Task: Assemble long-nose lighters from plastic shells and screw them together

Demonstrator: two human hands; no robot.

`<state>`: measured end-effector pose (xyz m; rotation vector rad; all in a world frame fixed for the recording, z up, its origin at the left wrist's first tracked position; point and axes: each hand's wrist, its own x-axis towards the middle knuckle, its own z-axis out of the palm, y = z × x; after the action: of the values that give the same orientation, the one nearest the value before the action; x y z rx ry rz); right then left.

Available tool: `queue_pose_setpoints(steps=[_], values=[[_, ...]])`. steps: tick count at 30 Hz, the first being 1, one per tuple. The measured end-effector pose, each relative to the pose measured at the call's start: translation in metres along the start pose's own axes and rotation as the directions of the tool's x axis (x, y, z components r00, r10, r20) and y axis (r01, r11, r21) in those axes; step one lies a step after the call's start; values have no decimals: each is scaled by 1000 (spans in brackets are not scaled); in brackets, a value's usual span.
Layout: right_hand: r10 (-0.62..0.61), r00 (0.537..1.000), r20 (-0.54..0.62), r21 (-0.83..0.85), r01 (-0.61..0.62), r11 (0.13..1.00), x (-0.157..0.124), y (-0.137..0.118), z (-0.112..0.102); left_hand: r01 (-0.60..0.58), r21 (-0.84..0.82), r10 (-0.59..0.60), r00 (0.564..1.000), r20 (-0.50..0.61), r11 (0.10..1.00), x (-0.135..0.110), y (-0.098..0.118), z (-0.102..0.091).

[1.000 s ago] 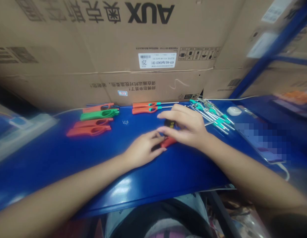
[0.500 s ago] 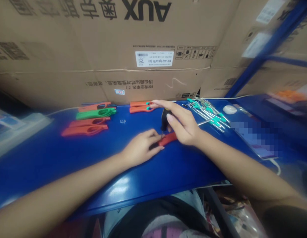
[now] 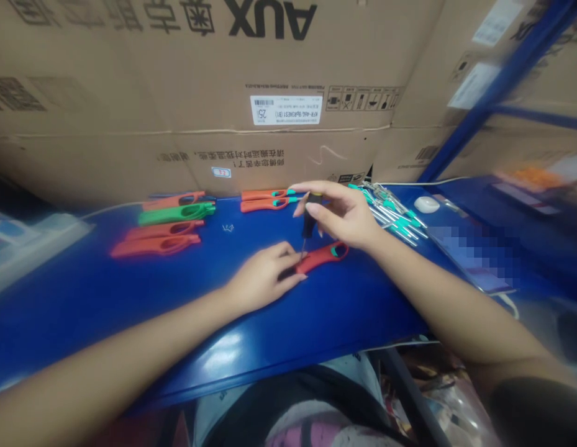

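Note:
A red lighter with a long handle lies on the blue table, a teal trigger showing in the opening near its right end. My left hand pinches its left end between thumb and fingers. Above it, my right hand grips a small black-handled screwdriver, held almost upright. The screwdriver's thin shaft points down at the lighter, close to the left fingertips; whether a screw sits under the tip is hidden. Behind the right hand are two orange lighters with teal triggers.
Orange and green lighter shells lie at the left back. Several metal lighter rods with teal parts are piled at right, near a white rounded object and a phone with a cable. A large cardboard box stands behind the table.
My right hand has lifted slightly and its fingers have loosened around the screwdriver, uncovering the lighter's right end with its trigger. My left hand stays on the lighter.

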<state>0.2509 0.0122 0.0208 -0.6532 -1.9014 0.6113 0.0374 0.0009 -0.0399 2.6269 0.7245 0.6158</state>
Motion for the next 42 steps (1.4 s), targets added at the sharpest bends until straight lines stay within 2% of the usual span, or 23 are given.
queue_pose_setpoints(steps=[2,4,6,9,11,14,16,17,20,22,24,26,28,32,35,38,39,40,42], values=[[-51,991,-124,-109,37,993,0,2,-1,0,-1,0,1000,1,1000,0,0,0],[-130,972,-197,-231,83,969,-1,2,-2,-1,-3,1,1000,-3,1000,0,0,0],[-122,979,-166,-232,82,969,-1,-1,-3,-2,-2,2,1000,-11,1000,0,1,0],[-6,1000,-20,-59,5,998,0,-8,-4,0,5,0,1000,-12,1000,-1,1,0],[-13,1000,-15,-57,12,998,1,-11,-3,-2,5,2,1000,-13,1000,-1,1,0],[-194,972,-128,-309,147,940,1,-15,-3,-4,0,4,1000,-15,1000,-1,0,0],[-315,941,-126,-438,232,869,0,-17,-3,-3,-5,3,1000,-13,1000,0,0,0],[-336,937,-98,-448,260,855,0,-19,-2,-3,-8,2,1000,-11,1000,0,0,0],[-254,967,3,-336,240,911,-2,-25,1,-3,-5,3,1000,-12,1000,0,0,1],[-233,972,34,-300,232,925,-2,-28,4,-5,4,5,1000,-16,1000,-1,-1,2],[-314,949,19,-365,299,882,-3,-30,6,-9,13,10,1000,-19,1000,-1,-1,2],[-422,906,17,-464,381,800,-5,-32,8,-11,20,12,1000,-27,1000,-1,-2,3],[-443,895,46,-487,407,773,-6,-34,10,-7,20,8,999,-34,1000,-1,-2,3],[-294,946,134,-304,322,897,-5,-39,12,-4,12,5,1000,-25,1000,-1,-1,2],[-330,941,77,-346,335,876,-4,-36,11,-14,26,14,1000,-23,1000,-1,-1,2],[-480,877,16,-479,428,767,-5,-31,10,-11,58,13,1000,-26,998,-2,-2,3],[-500,866,16,-482,445,755,-5,-30,10,-7,59,9,1000,-26,998,-1,-1,2],[-490,871,22,-458,445,770,-5,-31,11,-3,52,4,1000,-23,999,-1,-1,2],[-403,914,42,-354,391,849,-5,-33,14,0,22,0,1000,-18,1000,-1,0,2]])
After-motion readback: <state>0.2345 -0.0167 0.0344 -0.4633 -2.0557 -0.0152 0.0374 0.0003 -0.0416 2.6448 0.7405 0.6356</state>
